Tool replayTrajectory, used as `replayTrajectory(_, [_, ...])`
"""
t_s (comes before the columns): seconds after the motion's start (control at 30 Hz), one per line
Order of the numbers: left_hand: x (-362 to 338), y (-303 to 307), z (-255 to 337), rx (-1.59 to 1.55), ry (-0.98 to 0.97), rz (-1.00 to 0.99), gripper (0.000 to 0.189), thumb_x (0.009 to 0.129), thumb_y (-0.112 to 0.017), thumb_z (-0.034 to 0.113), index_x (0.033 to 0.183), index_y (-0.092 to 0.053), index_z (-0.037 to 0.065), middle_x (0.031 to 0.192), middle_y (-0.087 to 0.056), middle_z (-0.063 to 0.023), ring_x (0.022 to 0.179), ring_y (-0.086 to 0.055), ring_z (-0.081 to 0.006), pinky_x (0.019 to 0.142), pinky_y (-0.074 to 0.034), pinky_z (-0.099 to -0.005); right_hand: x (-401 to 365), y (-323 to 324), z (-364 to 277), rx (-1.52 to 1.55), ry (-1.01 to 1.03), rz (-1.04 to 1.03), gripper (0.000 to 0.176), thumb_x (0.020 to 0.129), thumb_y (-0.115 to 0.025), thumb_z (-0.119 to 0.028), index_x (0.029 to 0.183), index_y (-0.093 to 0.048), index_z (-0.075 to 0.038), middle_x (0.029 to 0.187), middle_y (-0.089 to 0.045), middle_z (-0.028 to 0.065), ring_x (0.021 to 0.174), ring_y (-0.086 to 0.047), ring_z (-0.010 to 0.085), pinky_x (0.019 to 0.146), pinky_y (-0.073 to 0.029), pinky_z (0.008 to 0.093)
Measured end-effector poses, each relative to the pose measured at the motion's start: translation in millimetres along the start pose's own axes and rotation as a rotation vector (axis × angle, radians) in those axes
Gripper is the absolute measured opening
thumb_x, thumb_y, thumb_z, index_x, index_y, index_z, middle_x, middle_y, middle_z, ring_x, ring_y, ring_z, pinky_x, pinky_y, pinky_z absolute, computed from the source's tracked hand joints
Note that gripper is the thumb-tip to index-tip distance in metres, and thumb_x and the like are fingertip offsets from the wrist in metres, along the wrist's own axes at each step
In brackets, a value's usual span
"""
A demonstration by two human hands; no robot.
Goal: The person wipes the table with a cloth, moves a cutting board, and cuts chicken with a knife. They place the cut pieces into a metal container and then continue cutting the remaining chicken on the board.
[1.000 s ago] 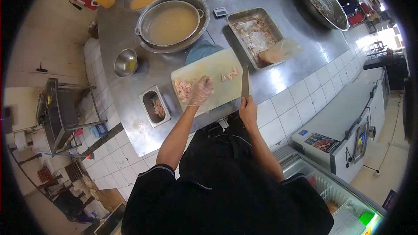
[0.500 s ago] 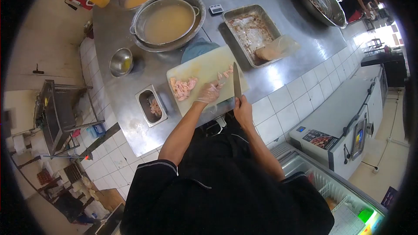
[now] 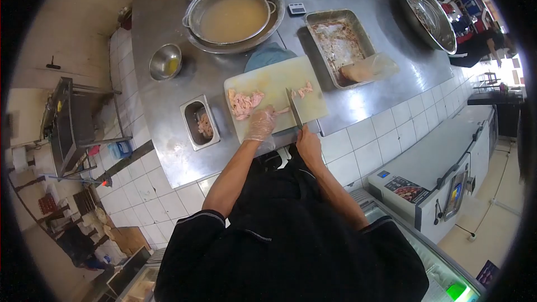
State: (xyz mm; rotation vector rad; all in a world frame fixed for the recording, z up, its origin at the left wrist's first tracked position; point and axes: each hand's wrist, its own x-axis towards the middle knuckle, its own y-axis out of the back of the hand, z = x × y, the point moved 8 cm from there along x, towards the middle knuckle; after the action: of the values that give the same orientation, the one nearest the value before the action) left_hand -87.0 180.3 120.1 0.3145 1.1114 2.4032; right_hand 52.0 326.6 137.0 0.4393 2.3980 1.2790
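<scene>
My left hand (image 3: 261,124), in a clear plastic glove, rests on the white cutting board (image 3: 273,81) with its fingers closed on a thin strip of raw meat (image 3: 282,111). In my right hand (image 3: 308,143) is the handle of a large knife (image 3: 295,107). Its blade lies across the board just right of my left fingertips, at the strip's end. Beyond the blade are small cut pieces of meat (image 3: 302,90). A pile of pale pink raw meat (image 3: 244,104) sits at the board's left side. Under the board's far edge a blue cloth (image 3: 268,57) sticks out.
Left of the board stand a small steel pan (image 3: 193,141) with meat pieces and a steel bowl (image 3: 165,62). Large basins of cloudy liquid (image 3: 235,18) are at the back. A stained metal tray (image 3: 338,39) holding a plastic bag (image 3: 372,71) lies to the right, near a small scale (image 3: 297,8).
The knife has moved left and tilted, from beside the cut pieces to the strip's end. My left hand has drawn back slightly toward the pile. The whole view has shifted a little.
</scene>
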Motion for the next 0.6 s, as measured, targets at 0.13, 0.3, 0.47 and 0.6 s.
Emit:
replayTrajectory(0.13, [-16.4,17.9,-22.2,0.081,0.099,0.119,0.013,0.087,-0.068,0.016,0.095,-0.067,0.006,0.081,-0.069,-0.0230,0.079,-0.068,-0.0442,0.072,-0.053,-0.0537,1.3,3.4,-5.7,0.009,0.031,0.003,0.023,0.102,-0.053,-0.020,0.105,-0.057,0.002,0.071,-0.066,0.0304,0.068,-0.067,0.0513,0.061,-0.054,0.0598])
replayTrajectory(0.3, [-35.0,43.3,-12.6,0.068,0.138,0.323,0.012,0.087,-0.068,0.015,0.097,-0.068,0.007,0.086,-0.070,-0.0184,0.084,-0.067,-0.0416,0.077,-0.052,-0.0515,2.2,4.6,-7.6,0.018,-0.002,-0.017,0.021,0.101,-0.053,-0.018,0.104,-0.056,0.002,0.072,-0.066,0.0313,0.070,-0.066,0.0524,0.062,-0.053,0.0607])
replayTrajectory(0.47, [-24.8,22.9,37.1,-0.062,-0.171,0.325,0.017,0.085,-0.067,0.008,0.102,-0.068,0.006,0.089,-0.068,-0.0169,0.090,-0.064,-0.0395,0.082,-0.049,-0.0512,9.7,7.3,-16.0,0.052,-0.005,-0.002,0.020,0.101,-0.053,-0.018,0.105,-0.056,0.002,0.073,-0.065,0.0320,0.072,-0.066,0.0530,0.064,-0.052,0.0620])
replayTrajectory(0.6, [-8.6,-7.0,23.1,-0.167,-0.242,0.264,0.021,0.083,-0.068,0.009,0.104,-0.072,0.009,0.093,-0.069,-0.0137,0.091,-0.062,-0.0367,0.086,-0.047,-0.0479,36.5,-2.4,-30.9,0.010,0.042,0.015,0.022,0.102,-0.053,-0.019,0.104,-0.056,0.002,0.072,-0.065,0.0313,0.071,-0.065,0.0519,0.064,-0.051,0.0616])
